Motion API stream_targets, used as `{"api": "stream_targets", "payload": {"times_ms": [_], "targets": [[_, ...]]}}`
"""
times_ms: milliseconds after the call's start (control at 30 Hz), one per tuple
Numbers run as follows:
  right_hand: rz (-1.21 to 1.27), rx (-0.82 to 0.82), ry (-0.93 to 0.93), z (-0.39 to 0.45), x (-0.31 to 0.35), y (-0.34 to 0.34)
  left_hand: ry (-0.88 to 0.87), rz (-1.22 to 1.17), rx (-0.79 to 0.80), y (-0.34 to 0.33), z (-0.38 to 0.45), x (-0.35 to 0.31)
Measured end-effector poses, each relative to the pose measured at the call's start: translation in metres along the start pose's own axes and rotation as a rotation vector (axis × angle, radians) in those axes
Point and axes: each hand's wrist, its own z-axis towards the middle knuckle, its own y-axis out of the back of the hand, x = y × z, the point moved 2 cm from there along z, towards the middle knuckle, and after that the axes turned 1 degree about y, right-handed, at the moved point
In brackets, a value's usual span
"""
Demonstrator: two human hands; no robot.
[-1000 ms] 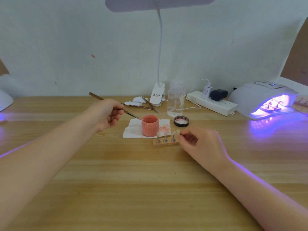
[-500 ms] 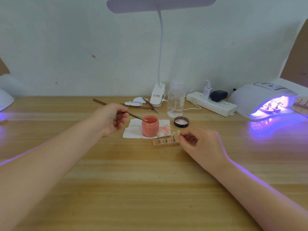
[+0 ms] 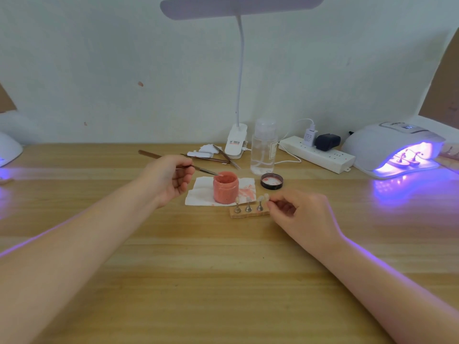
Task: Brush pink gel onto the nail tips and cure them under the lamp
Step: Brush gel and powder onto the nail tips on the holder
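Left hand [image 3: 171,178] pinched a thin brush [image 3: 198,168], tip in the squat pink gel jar [image 3: 225,187]; right hand [image 3: 301,214] pinched a pale nail tip [image 3: 266,196]

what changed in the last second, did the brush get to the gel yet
The left hand carried the brush rightward, and its tip now sits at the mouth of the pink gel jar. The right hand kept pinching a nail tip by the wooden holder. The jar did not move.
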Motion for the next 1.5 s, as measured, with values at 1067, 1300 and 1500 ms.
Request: {"api": "stream_targets", "payload": {"times_ms": [1067,1300,1500], "targets": [[0.087,-0.149,-0.025,0.002,-0.006,0.003,-1.119,0.493,0.172,-0.051,-0.082,0.053],[0.058,-0.159,-0.008,0.003,-0.004,0.003,-1.199,0.553,0.193,-0.048,-0.082,0.057],[0.063,-0.167,0.004,0.002,-0.005,0.003,-1.211,0.567,0.192,-0.049,-0.08,0.059]]}}
